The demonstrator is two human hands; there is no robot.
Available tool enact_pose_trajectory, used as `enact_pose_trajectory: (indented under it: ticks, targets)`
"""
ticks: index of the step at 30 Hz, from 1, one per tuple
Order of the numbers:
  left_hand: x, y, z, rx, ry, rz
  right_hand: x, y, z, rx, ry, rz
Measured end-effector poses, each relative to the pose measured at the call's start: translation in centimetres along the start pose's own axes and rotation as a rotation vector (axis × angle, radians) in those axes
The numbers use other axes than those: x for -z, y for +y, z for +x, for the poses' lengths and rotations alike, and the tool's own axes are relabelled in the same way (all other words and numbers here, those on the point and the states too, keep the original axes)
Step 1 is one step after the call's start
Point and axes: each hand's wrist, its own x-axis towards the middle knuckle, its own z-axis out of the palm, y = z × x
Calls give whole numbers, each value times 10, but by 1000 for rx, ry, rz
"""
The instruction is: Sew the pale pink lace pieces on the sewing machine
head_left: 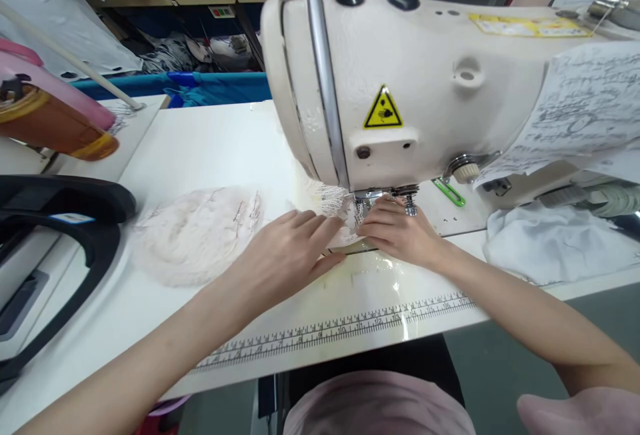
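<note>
A pale lace heap (200,242) lies toward the desk's (200,132) left edge. Our left hand (289,248), fingers bent, touches a lace piece (327,200) inside the front edge, beneath the sewing machine (425,75); our right hand (397,232), fingers together, touches it too. We cannot tell whether either grips.

Operator's dress: pale pink top (380,405), plain and softly creased, below the tabletop's (180,145) near edge; matching short right sleeve (580,412); left hand (295,245), right hand (400,228) and both forearms (165,348) bare.
</note>
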Motion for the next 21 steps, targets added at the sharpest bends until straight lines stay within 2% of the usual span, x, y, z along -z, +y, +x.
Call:
enact_pose_trajectory:
  ticks: [2, 5, 9, 13, 15, 17, 21]
  targets:
    - [-14, -1, 7, -58, -12, 79, 0, 0, 0, -12, -24, 8]
    - [-30, 1, 10, -79, 80, 192, 1, -1, 0, -56, -77, -3]
    - [-35, 5, 8, -91, 178, 243, 1, -4, 2, -88, -115, -26]
    - [-36, 6, 5, -70, 226, 163, -1, -6, 4, -44, -117, -88]
    - [-41, 5, 3, -55, 203, 68, -1, -6, 4, -41, -111, -107]
    - [-48, 3, 0, -41, 134, -21, 0, -6, 4, -36, -99, -111]
    - [-60, 1, -4, -25, 20, -96, 2, -4, 4, -15, -84, -95]
